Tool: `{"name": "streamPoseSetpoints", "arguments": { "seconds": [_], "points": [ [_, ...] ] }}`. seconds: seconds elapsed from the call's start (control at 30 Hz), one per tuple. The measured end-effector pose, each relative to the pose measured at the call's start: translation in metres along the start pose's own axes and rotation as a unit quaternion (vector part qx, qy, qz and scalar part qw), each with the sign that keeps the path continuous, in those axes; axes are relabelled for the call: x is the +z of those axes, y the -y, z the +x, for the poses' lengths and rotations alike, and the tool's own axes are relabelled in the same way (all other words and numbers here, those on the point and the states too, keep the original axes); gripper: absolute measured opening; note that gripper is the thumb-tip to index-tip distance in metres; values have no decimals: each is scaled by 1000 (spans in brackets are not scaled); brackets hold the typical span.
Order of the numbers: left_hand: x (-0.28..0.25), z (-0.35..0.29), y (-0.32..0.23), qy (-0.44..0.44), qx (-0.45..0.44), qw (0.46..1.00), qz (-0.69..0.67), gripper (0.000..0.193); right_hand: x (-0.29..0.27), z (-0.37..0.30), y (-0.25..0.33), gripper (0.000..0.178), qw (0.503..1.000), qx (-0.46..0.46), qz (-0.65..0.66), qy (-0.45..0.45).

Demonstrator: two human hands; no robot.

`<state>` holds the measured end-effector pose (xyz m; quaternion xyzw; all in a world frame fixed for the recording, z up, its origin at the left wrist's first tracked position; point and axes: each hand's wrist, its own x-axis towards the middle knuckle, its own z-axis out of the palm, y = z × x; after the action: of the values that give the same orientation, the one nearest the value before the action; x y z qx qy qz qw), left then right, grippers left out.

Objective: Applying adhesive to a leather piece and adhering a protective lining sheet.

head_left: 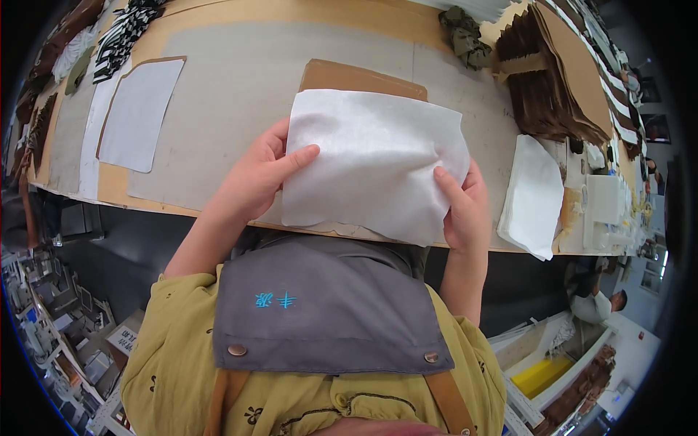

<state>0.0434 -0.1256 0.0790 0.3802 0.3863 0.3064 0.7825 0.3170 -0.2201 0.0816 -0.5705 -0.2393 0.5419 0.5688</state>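
Note:
A white sheet of fabric (374, 160) is held up over the near edge of the work table (240, 80). My left hand (256, 174) grips its left edge, thumb on top. My right hand (465, 207) grips its lower right edge, thumb on the cloth. The sheet is slightly creased and covers most of a brown cardboard piece (356, 76) lying on the table behind it.
A stack of white fabric pieces (533, 196) lies to the right. A pile of brown cardboard shapes (556, 80) sits at the back right beside olive cloth (465, 35). A white piece on cardboard (139, 112) lies left. Another person (600, 301) sits lower right.

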Motion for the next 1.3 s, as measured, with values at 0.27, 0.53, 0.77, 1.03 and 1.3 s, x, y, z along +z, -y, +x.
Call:
{"name": "streamPoseSetpoints", "arguments": {
  "seconds": [0.27, 0.53, 0.77, 1.03, 1.3],
  "points": [
    [1, 12, 12, -80, 217, 938, 258, 64, 7, 5, -3, 66, 976, -149, -155, -34],
    [13, 32, -49, -51, 274, 870, 407, 57, 3, 24, 50, 29, 930, -220, -294, -34],
    [29, 24, -94, 48, 252, 946, 198, 17, 2, 7, 115, 36, 958, -271, -71, 69],
    [-8, 12, -24, -48, 159, 923, 347, 14, 2, -7, 22, 26, 886, -227, -396, -77],
    [-13, 12, 7, -100, 181, 908, 364, 18, 8, -6, -12, 24, 834, -256, -481, -92]
  ]
}}
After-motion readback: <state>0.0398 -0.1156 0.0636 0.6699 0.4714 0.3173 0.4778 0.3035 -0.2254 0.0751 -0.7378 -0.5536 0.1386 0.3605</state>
